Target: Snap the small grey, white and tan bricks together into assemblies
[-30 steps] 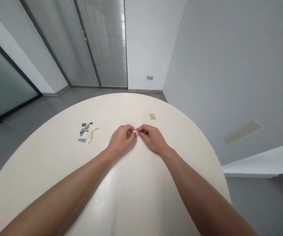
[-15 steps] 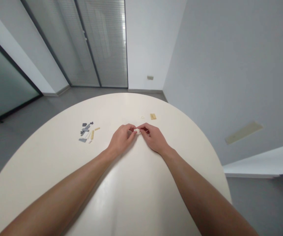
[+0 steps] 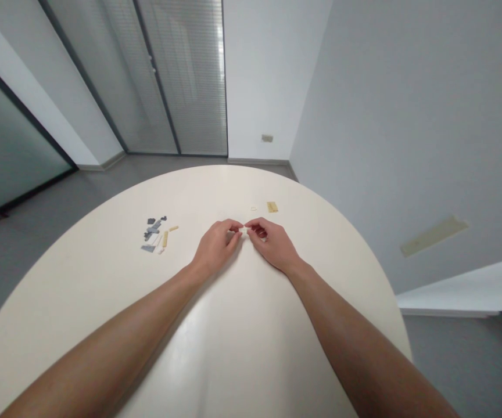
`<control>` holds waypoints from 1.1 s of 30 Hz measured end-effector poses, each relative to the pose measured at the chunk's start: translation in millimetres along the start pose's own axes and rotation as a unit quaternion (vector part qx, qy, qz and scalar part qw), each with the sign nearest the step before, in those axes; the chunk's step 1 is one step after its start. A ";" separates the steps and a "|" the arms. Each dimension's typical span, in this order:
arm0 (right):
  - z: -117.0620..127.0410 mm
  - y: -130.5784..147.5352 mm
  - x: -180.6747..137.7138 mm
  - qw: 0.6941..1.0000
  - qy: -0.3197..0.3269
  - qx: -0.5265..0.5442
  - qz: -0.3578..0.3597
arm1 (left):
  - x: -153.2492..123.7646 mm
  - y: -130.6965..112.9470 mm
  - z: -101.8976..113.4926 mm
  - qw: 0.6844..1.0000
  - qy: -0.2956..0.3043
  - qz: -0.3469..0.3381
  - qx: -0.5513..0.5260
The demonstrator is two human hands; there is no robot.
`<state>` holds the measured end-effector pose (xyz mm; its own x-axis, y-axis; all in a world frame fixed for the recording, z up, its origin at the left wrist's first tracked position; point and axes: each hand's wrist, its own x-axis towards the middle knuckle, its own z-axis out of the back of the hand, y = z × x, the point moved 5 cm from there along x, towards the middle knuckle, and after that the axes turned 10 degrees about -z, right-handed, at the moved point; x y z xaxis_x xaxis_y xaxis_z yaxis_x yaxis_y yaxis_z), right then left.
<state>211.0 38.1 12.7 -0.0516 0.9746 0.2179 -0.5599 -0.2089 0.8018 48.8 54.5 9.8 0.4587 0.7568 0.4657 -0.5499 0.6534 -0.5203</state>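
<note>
My left hand (image 3: 215, 247) and my right hand (image 3: 273, 245) meet at the middle of the table, their fingertips pinching a tiny cream plastic brick (image 3: 244, 230) from both sides. Most of the piece is hidden by my fingers. To the left of my left hand lies a loose group of small grey and tan plastic bricks (image 3: 153, 234). Beyond my right hand lie a flat tan plastic plate (image 3: 272, 206) and a tiny white plastic piece (image 3: 253, 208), neither of them touched.
The round cream table (image 3: 233, 186) curves away on all sides, with its far rim just beyond the parts. Grey floor surrounds it. Glass partitions with slatted blinds (image 3: 181, 75) stand behind it, and a pale wall (image 3: 386, 116) stands to the right.
The pinched piece and my fingertips have shifted slightly to the right. The loose parts on the table stay in place, apart from small shifts of the whole view.
</note>
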 end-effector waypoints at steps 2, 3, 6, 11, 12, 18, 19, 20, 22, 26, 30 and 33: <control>0.4 0.3 -0.1 1.000 -0.002 -0.003 0.002 | -0.1 -0.1 0.3 1.000 -0.002 0.002 -0.003; 0.7 0.6 -0.2 1.000 -0.003 -0.002 0.004 | -0.1 -0.3 0.2 1.000 -0.001 0.002 -0.003; 1.0 1.1 -0.4 1.000 -0.001 0.000 0.005 | -0.2 -0.7 0.1 1.000 0.001 0.006 0.002; 0.0 -0.2 -0.5 1.000 0.005 -0.005 -0.004 | -0.2 -1.3 1.1 1.000 0.000 0.015 -0.003; -0.2 -0.4 -0.5 1.000 0.005 -0.007 -0.005 | -0.1 -1.5 1.5 1.000 -0.001 0.016 -0.006; -1.2 -1.3 -1.1 1.000 0.012 -0.010 -0.007 | 1.7 -5.8 3.3 1.000 0.004 0.006 -0.020; -1.4 -1.4 -1.1 1.000 0.013 -0.011 -0.007 | 2.0 -6.4 3.4 1.000 0.006 0.005 -0.020; -1.6 -1.4 -1.1 1.000 0.013 -0.015 -0.006 | 2.1 -6.7 3.6 1.000 0.007 0.004 -0.019; -1.7 -1.1 -0.8 1.000 0.011 -0.025 -0.003 | 2.1 -6.9 3.7 1.000 0.009 0.003 -0.016; -2.0 -0.5 -0.5 0.999 0.011 -0.041 -0.004 | 1.7 -6.6 3.4 1.000 0.010 -0.001 -0.015; -1.3 0.2 -1.0 0.998 0.009 -0.053 -0.011 | 2.1 -7.3 3.4 1.000 0.009 0.002 -0.018; -1.1 0.3 -1.1 0.998 0.008 -0.055 -0.012 | 2.4 -7.8 3.6 1.000 0.011 0.004 -0.016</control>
<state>210.0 37.0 12.1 -0.0496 0.9805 0.1901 -0.6486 -0.1764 0.7404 51.7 51.2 17.5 0.4699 0.7619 0.4457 -0.5311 0.6473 -0.5467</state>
